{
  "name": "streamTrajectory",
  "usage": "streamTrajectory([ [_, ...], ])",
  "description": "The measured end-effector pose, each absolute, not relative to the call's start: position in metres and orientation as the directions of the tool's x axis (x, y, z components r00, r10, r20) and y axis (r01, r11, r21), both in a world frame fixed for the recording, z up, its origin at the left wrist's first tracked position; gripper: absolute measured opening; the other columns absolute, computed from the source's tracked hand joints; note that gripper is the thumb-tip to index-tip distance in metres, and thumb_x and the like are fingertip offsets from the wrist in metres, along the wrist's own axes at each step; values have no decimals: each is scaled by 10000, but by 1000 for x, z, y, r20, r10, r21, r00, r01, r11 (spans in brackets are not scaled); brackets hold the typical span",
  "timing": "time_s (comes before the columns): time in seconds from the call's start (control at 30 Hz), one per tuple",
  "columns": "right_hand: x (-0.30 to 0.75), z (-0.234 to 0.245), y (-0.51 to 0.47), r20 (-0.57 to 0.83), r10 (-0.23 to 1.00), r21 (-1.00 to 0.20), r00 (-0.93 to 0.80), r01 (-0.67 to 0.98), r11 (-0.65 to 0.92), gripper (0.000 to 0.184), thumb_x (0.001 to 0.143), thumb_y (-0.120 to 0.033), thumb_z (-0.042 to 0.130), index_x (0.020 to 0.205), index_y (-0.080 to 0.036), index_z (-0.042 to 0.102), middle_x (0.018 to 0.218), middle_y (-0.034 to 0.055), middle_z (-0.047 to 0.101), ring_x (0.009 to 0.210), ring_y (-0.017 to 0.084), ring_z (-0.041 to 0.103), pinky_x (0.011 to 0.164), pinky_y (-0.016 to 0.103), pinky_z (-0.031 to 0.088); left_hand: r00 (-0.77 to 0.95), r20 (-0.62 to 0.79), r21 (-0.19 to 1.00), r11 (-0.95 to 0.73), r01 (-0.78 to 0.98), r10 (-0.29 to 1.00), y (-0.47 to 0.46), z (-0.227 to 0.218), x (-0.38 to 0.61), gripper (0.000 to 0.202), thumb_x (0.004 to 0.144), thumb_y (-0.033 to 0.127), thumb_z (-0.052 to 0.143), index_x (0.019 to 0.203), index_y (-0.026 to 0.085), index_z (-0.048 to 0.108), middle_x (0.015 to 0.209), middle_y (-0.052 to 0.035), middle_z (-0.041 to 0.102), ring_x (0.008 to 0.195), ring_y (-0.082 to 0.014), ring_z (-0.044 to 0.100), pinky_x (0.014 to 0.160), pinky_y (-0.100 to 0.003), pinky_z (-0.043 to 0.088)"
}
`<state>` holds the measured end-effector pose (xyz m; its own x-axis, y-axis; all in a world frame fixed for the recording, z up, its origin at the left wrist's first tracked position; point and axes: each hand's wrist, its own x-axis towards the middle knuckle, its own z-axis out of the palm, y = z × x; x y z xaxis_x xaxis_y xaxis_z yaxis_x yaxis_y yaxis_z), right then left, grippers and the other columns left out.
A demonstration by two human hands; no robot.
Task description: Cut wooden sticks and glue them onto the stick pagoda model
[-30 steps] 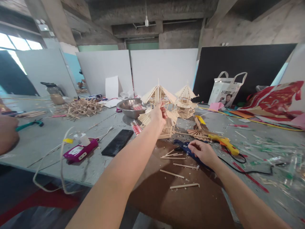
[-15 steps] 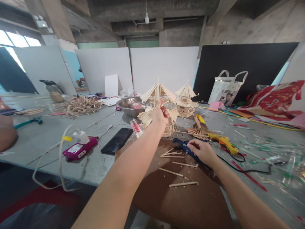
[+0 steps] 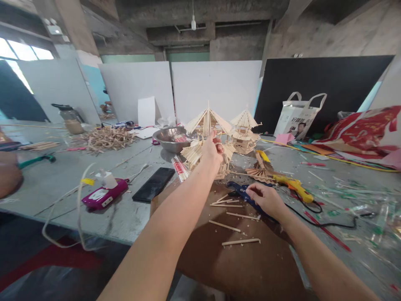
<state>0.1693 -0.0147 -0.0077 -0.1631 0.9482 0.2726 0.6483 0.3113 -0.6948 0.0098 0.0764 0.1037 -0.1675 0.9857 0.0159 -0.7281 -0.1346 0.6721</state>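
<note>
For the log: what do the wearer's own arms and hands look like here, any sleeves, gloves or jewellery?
Both arms are bare as far up as the view reaches, with no sleeve edge in sight. The left hand and the right hand are ungloved. No watch, bracelet or strap shows on either wrist; rings are too small to tell.

Probably a craft workshop: bare concrete ceiling (image 3: 238,12), stick-strewn workbench (image 3: 56,179), glue gun (image 3: 293,185), stick pavilion models (image 3: 243,125).
</note>
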Motion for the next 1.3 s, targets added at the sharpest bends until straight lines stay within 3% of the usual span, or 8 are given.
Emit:
streamTrajectory([
  [0.27, 168, -7, -15, 269, 948, -696, -169, 647, 312, 278, 745, -428, 417, 754, -183, 548, 646, 16, 594, 513, 125, 522, 537, 247, 400, -133, 36, 696, -120, -708, 990, 79, 103, 1, 121, 680, 260, 557, 681, 145, 520, 405, 86, 372, 272, -8, 258, 326, -156, 156],
  [0.63, 168, -7, -15, 276, 945, -695, -178, 642, 324, 272, 747, -426, 418, 745, -186, 546, 644, 9, 595, 515, 120, 513, 525, 237, 391, -68, 95, 775, -116, -621, 993, 82, 101, -12, 98, 666, 240, 543, 679, 145, 522, 396, 86, 366, 276, -11, 265, 329, -163, 151],
  [1.3, 169, -6, -15, 285, 943, -683, -171, 654, 325, 276, 746, -431, 421, 747, -186, 550, 636, 7, 594, 509, 120, 512, 531, 241, 394, 84, 70, 902, -27, -431, 994, 90, 114, -37, 95, 643, 221, 558, 674, 133, 571, 439, 58, 444, 280, -20, 283, 336, -194, 154],
])
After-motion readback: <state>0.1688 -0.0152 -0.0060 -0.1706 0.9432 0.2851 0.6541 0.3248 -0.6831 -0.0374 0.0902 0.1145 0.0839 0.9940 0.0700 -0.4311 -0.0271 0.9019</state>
